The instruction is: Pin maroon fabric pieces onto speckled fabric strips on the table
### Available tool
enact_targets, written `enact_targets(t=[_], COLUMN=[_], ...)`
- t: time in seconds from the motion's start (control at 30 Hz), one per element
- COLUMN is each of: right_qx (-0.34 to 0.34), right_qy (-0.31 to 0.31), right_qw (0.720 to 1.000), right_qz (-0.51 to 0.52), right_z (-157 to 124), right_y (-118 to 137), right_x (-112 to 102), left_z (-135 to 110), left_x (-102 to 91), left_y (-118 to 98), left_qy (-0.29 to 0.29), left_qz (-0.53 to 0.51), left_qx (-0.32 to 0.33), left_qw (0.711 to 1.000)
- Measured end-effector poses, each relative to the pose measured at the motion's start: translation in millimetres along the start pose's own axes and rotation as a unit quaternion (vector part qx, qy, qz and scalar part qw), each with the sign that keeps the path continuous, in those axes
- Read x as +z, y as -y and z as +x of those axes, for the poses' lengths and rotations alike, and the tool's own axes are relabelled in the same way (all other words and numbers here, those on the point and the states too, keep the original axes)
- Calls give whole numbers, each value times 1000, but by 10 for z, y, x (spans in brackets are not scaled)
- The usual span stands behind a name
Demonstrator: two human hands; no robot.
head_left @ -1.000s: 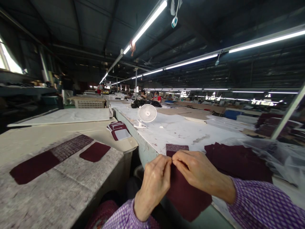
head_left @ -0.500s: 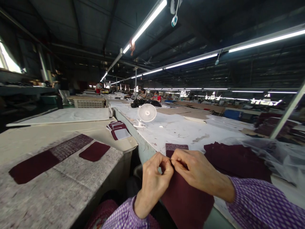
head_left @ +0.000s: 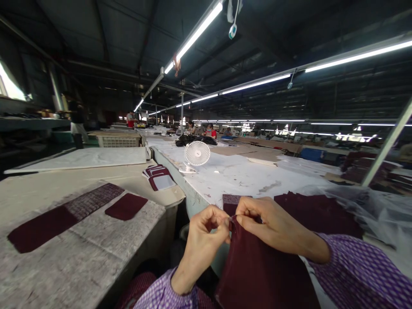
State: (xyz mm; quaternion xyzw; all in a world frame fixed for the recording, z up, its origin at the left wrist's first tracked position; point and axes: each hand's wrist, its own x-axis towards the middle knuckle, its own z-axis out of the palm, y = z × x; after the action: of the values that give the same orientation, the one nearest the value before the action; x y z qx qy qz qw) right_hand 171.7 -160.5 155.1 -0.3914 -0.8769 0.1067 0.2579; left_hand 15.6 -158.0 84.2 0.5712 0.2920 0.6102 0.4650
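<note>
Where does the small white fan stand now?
In the head view, the white fan stands near the middle, on the white table by its left edge, beyond the left hand and before a dark heap.

Your left hand (head_left: 203,236) and right hand (head_left: 275,224) pinch edge of maroon cloth (head_left: 265,272); white fan (head_left: 197,153) stands on table (head_left: 236,179) ahead.

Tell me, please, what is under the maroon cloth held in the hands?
At the right edge of the maroon cloth, the white table surface shows. Past its upper end, a speckled strip is visible; whether it is joined, I cannot tell. Whatever lies directly beneath is covered.
</note>
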Motion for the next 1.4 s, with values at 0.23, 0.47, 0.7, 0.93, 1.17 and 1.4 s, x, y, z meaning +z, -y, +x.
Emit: enact_targets(t=[0.23,0.47,0.7,0.93,1.17,1.4], right_qx=[-50,-45,-54,-65,-57,-23], right_qy=[-98,-95,-104,-98,-82,-51], right_qw=[987,989,988,989,993,998], right_qz=[-113,-106,-102,-90,-65,-37], right_z=[3,2,1,-20,-27,-7], right_y=[-44,-46,-26,10,71,69], right_x=[26,48,140,181,164,57], left_z=[7,0,-37,-54,-76,-71], left_x=[-140,-33,-1,27,36,-89], left_y=[-102,-93,-19,48,9,-76], left_qy=[23,65,-3,-2,-11,24], left_qz=[-37,-114,45,70,51,134], left_qx=[-62,-50,-21,10,26,58], left_qw=[997,990,999,998,998,989])
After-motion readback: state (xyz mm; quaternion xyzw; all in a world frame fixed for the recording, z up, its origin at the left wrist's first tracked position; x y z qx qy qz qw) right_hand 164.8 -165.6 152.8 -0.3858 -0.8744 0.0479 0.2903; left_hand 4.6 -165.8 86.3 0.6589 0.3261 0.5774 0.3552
